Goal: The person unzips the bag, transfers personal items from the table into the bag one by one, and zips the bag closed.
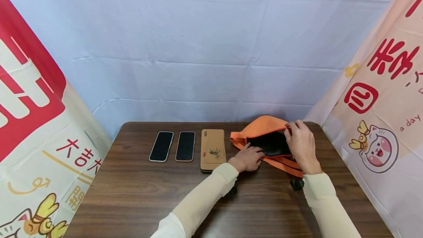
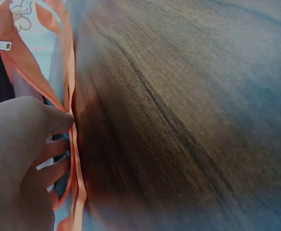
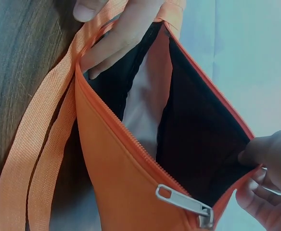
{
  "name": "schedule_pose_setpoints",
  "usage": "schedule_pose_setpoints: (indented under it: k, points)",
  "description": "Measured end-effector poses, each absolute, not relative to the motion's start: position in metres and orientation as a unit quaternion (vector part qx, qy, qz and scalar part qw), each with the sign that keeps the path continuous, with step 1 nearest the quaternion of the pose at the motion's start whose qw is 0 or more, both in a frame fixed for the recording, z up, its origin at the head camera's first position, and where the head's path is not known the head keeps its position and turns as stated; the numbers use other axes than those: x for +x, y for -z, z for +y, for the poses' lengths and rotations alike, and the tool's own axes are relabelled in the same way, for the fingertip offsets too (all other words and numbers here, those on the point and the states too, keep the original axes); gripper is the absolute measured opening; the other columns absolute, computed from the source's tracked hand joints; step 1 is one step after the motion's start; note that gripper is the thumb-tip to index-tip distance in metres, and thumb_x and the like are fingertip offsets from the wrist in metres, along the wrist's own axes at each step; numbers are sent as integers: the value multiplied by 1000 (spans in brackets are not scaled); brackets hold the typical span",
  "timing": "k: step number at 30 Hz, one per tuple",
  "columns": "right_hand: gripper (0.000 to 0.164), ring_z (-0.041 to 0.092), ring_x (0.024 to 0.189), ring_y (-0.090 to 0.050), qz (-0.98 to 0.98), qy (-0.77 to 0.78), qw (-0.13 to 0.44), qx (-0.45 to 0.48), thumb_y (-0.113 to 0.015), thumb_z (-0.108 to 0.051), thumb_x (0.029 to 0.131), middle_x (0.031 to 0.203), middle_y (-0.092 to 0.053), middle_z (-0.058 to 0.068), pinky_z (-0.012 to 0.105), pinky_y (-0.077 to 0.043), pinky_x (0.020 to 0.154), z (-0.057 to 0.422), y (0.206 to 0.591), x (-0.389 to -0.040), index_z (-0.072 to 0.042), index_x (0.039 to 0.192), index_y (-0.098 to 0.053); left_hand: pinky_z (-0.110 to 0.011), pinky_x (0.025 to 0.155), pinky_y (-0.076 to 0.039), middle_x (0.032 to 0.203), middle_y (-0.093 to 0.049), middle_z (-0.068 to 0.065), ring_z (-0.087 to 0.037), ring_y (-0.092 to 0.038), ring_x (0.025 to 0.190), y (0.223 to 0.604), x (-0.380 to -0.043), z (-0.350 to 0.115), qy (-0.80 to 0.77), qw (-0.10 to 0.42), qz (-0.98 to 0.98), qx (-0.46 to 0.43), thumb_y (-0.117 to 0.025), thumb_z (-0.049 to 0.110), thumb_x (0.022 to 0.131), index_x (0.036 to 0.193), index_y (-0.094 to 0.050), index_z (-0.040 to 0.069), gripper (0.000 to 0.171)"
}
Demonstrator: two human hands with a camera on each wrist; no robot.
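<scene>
An orange zippered bag (image 1: 266,124) lies at the right back of the table with its mouth spread wide, showing a dark lining. My right hand (image 1: 302,146) pinches the rim at the right end, thumb inside. At the near rim, my left hand (image 1: 248,159) has its fingers inside the mouth and its thumb outside, gripping the edge. The right wrist view shows a silver zipper pull (image 3: 184,200) close to the right hand and a pale inner panel (image 3: 147,96). Orange straps (image 3: 25,159) trail along the bag's near side.
Left of the bag lies a tan wallet (image 1: 211,140) with a dark printed design. Farther left are two phones, one pale-edged (image 1: 161,146) and one reddish-edged (image 1: 185,146), both with dark screens. A pale cloth (image 1: 198,47) hangs behind the wooden table (image 1: 142,190).
</scene>
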State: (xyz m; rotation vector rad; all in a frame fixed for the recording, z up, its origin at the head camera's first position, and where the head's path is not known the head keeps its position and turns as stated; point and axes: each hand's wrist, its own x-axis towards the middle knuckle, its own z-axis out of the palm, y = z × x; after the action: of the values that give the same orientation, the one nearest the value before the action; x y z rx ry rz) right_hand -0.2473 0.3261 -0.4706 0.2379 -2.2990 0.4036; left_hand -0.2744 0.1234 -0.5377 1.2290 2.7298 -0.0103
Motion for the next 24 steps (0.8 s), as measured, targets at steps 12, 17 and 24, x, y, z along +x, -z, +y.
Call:
schedule_pose_setpoints:
  k: [12, 17, 24]
  points:
    - [14, 43, 79, -65, -906, -167, 379, 87, -77, 8, 89, 97, -67, 25, 61, -58, 69, 323, 476, -247, 8, 104, -76, -32, 127, -37, 149, -62, 6, -11, -56, 141, 537, -282, 117, -56, 26, 892, 447, -53, 25, 113, 149, -62, 23, 37]
    - [15, 43, 78, -65, -906, -168, 379, 88, -78, 9, 89, 97, -67, 26, 61, -58, 68, 322, 477, -248, 8, 103, -76, -20, 106, -52, 140, -66, 3, -10, -64, 128, 526, -284, 111, -106, 20, 883, 457, -55, 21, 112, 143, -67, 20, 34]
    - [14, 43, 80, -66, -907, -170, 376, 87, -77, 8, 90, 97, -67, 26, 61, -57, 70, 320, 479, -250, 9, 103, -75, -15, 79, -55, 133, -71, 1, -6, -70, 100, 519, -289, 93, -144, -7, 880, 452, -53, 20, 113, 139, -71, 18, 32]
